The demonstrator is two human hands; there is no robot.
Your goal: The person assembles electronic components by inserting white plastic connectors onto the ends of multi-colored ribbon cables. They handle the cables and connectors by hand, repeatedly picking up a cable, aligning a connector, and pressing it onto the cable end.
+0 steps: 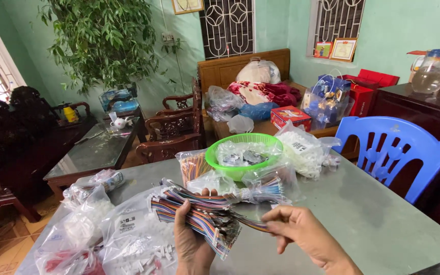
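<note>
Ribbed rainbow ribbon cable between both hands, glossy plastic bags beside.

head cam | looks down-forward over grey table | close | 1 view only

Probably a home living room, carved wooden bench, armchairs, potted tree, barred windows
</note>
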